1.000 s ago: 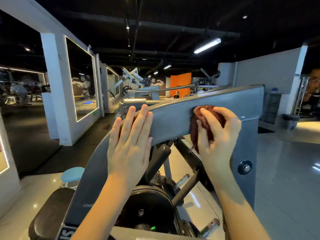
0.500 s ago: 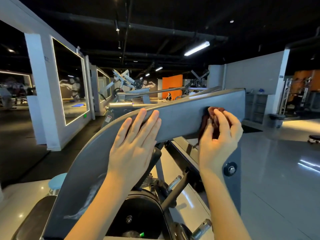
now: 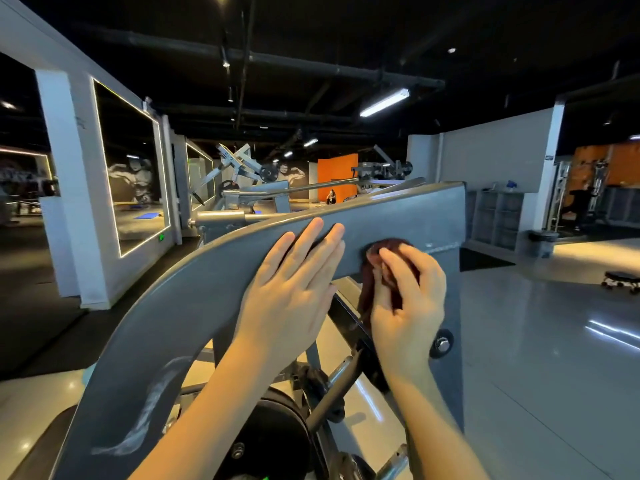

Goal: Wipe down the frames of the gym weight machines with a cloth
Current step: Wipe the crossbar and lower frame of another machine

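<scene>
A curved grey steel frame (image 3: 194, 299) of a weight machine arches from lower left up to a flat end at the right. My left hand (image 3: 294, 292) lies flat on the frame's side, fingers straight and pointing up. My right hand (image 3: 405, 306) grips a dark red cloth (image 3: 389, 245) and presses it against the frame just right of the left hand. Most of the cloth is hidden under the fingers. A pale smear (image 3: 149, 414) marks the frame's lower left part.
A bolt (image 3: 442, 344) sits on the frame's right upright. Black weight plates (image 3: 273, 434) and chrome pegs (image 3: 341, 372) lie below the frame. Other machines (image 3: 242, 168), mirrored walls (image 3: 131, 164) and a glossy floor (image 3: 540, 358) surround it. A low black stool (image 3: 621, 279) stands far right.
My right hand has slid the cloth leftward and a little down along the frame, closer to the left hand. The left hand stays flat on the frame. The view has shifted.
</scene>
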`<state>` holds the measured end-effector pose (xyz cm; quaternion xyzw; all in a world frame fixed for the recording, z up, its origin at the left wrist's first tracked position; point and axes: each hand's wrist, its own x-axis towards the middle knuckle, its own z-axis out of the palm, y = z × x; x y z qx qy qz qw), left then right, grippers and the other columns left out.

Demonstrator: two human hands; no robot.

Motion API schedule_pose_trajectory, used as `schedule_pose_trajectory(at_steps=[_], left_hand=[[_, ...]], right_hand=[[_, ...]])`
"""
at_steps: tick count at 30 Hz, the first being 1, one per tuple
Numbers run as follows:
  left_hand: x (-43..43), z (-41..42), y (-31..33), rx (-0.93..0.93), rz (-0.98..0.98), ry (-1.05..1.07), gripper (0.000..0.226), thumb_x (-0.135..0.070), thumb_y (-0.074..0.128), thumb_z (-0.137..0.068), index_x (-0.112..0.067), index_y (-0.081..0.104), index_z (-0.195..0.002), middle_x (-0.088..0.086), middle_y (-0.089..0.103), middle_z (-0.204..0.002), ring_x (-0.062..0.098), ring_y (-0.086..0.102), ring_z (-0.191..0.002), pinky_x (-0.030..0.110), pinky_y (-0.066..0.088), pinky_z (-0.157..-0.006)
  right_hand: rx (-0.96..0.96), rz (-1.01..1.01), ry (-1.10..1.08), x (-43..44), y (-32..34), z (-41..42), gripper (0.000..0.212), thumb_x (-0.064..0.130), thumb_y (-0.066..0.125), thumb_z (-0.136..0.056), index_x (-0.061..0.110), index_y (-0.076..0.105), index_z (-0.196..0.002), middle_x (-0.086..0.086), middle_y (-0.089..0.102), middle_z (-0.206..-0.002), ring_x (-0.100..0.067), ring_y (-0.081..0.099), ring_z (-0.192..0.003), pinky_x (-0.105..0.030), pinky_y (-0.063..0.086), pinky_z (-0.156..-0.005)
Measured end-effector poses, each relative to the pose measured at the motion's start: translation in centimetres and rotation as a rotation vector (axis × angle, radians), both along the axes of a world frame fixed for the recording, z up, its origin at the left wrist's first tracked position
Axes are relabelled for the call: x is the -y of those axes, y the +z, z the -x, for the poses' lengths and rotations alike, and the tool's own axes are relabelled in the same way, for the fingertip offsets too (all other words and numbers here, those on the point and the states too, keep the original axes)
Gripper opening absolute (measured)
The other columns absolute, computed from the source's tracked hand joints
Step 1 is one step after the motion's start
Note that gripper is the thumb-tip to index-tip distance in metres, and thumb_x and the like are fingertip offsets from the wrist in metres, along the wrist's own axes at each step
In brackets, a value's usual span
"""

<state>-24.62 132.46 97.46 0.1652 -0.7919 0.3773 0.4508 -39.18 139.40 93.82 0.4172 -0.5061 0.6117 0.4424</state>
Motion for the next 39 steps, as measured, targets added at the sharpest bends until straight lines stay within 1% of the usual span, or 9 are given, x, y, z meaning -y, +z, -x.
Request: schedule_pose_trajectory(at_steps=[2, 6, 12, 15, 18, 23, 29, 35, 39], left_hand=[[0.1, 0.1, 0.0, -0.006, 0.000, -0.014, 0.049, -0.027, 0.021, -0.103, -0.008, 0.047, -0.140, 0.007, 0.043, -0.149, 0.024, 0.027, -0.142, 0.039, 0.014, -0.118], [0.2, 0.2, 0.0, -0.027, 0.011, -0.031, 0.049, -0.029, 0.017, -0.104, -0.008, 0.042, -0.140, 0.005, 0.040, -0.149, 0.023, 0.028, -0.141, 0.038, 0.014, -0.117], [0.2, 0.4, -0.2, -0.050, 0.018, -0.028, 0.049, -0.029, 0.020, -0.104, -0.008, 0.045, -0.140, 0.005, 0.039, -0.149, 0.023, 0.028, -0.141, 0.038, 0.016, -0.117], [0.1, 0.5, -0.2, -0.073, 0.018, -0.041, 0.046, -0.028, 0.028, -0.102, -0.008, 0.047, -0.139, 0.006, 0.044, -0.147, 0.023, 0.030, -0.140, 0.038, 0.017, -0.117], [0.1, 0.7, -0.1, -0.081, 0.022, -0.049, 0.046, -0.032, 0.020, -0.105, -0.010, 0.043, -0.138, 0.007, 0.046, -0.145, 0.023, 0.032, -0.139, 0.037, 0.015, -0.116], [0.2, 0.6, 0.0, -0.057, 0.012, -0.030, 0.049, -0.033, 0.017, -0.105, -0.010, 0.043, -0.139, 0.007, 0.048, -0.145, 0.023, 0.031, -0.139, 0.037, 0.015, -0.117], [0.3, 0.5, -0.2, -0.042, -0.003, -0.025, 0.048, -0.033, 0.019, -0.104, -0.010, 0.040, -0.141, 0.006, 0.044, -0.148, 0.024, 0.030, -0.141, 0.038, 0.015, -0.117], [0.2, 0.5, -0.2, -0.035, -0.017, -0.029, 0.049, -0.032, 0.033, -0.099, -0.009, 0.047, -0.140, 0.006, 0.043, -0.149, 0.023, 0.029, -0.142, 0.038, 0.015, -0.118], [0.0, 0.4, 0.0, -0.017, -0.017, -0.023, 0.050, -0.034, 0.024, -0.102, -0.009, 0.046, -0.140, 0.006, 0.043, -0.149, 0.023, 0.029, -0.142, 0.037, 0.014, -0.118]], right_hand=[[-0.100, -0.045, -0.015, -0.8, 0.9, 1.5, 0.025, 0.011, 0.059, -0.088, 0.002, 0.069, -0.110, -0.017, 0.062, -0.115, -0.031, 0.054, -0.111, -0.024, 0.037, -0.103], [0.085, 0.092, -0.047, -0.2, 4.9, 3.5, 0.025, 0.008, 0.062, -0.089, 0.003, 0.068, -0.113, -0.013, 0.061, -0.116, -0.027, 0.052, -0.113, -0.023, 0.040, -0.100], [-0.005, 0.022, -0.031, 0.0, -1.5, 1.1, 0.026, 0.013, 0.058, -0.088, 0.003, 0.067, -0.112, -0.017, 0.060, -0.115, -0.029, 0.051, -0.111, -0.017, 0.036, -0.103], [0.028, 0.027, -0.043, -0.4, 2.5, 3.0, 0.025, 0.011, 0.060, -0.088, 0.002, 0.068, -0.110, -0.015, 0.061, -0.112, -0.027, 0.052, -0.109, -0.018, 0.038, -0.099], [0.112, 0.106, -0.067, -0.7, 5.6, 4.9, 0.027, 0.012, 0.059, -0.090, 0.000, 0.068, -0.113, -0.015, 0.061, -0.114, -0.027, 0.053, -0.111, -0.014, 0.036, -0.099], [0.087, 0.005, -0.043, -0.8, -1.6, 2.2, 0.031, 0.018, 0.055, -0.090, 0.002, 0.065, -0.114, -0.014, 0.058, -0.117, -0.021, 0.049, -0.113, -0.010, 0.034, -0.101], [0.218, 0.107, -0.060, -0.9, 5.1, 5.2, 0.031, 0.020, 0.054, -0.091, 0.004, 0.067, -0.114, -0.013, 0.061, -0.114, -0.029, 0.053, -0.109, -0.008, 0.035, -0.092], [0.030, -0.035, -0.021, -1.2, 0.8, 2.3, 0.030, 0.018, 0.057, -0.088, 0.003, 0.068, -0.111, -0.014, 0.062, -0.111, -0.023, 0.051, -0.108, -0.008, 0.033, -0.098], [0.254, 0.112, -0.020, -1.1, 4.2, 4.9, 0.028, 0.016, 0.059, -0.089, 0.004, 0.069, -0.113, -0.011, 0.060, -0.111, -0.029, 0.055, -0.106, -0.005, 0.033, -0.091]])
